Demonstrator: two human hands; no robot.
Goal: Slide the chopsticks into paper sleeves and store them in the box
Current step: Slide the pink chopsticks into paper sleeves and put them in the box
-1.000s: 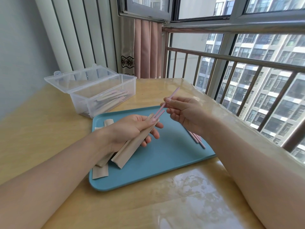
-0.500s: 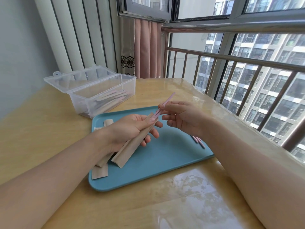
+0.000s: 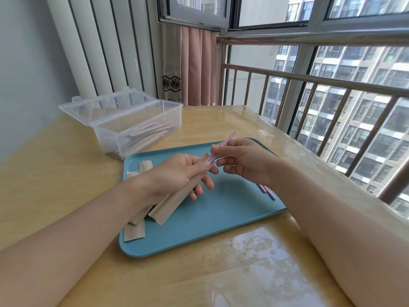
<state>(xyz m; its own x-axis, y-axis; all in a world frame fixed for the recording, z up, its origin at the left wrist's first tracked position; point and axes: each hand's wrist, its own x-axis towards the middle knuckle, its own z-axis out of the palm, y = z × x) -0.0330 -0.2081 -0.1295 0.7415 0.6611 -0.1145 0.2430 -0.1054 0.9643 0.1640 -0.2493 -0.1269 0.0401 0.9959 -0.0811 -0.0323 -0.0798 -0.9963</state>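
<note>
Sleeving: the left hand [image 3: 177, 173] grips a kraft paper sleeve [image 3: 177, 196] over the tray, fingers curled round it, mouth end up by the thumb; the right hand [image 3: 245, 160] pinches the pink chopsticks [image 3: 223, 144] at mid-length, tips entered at the sleeve mouth.
Position of pair: slanting up and away from the sleeve, upper ends free in the air; most of the length is not yet inside.
Handling, chopsticks: judged light, thin, stiff and smooth, likely to slip or splay between the fingers; a pinch close to the sleeve mouth should keep the two together.
Handling, sleeve: judged thin, soft paper that creases or tears if squeezed; a hold on its edges near the mouth keeps it open.
Tray [image 3: 221, 229]: blue, on the wooden table [image 3: 66, 173]; holds spare sleeves [image 3: 135, 231] at its left side and loose pink chopsticks [image 3: 267, 191] at its right, part hidden by the right forearm.
Box [image 3: 137, 127]: clear plastic, lid hinged back, well apart from the hands at far left; several sleeved pairs lie inside, count unclear.
Stage: partway, judged from the stock left on the tray.
</note>
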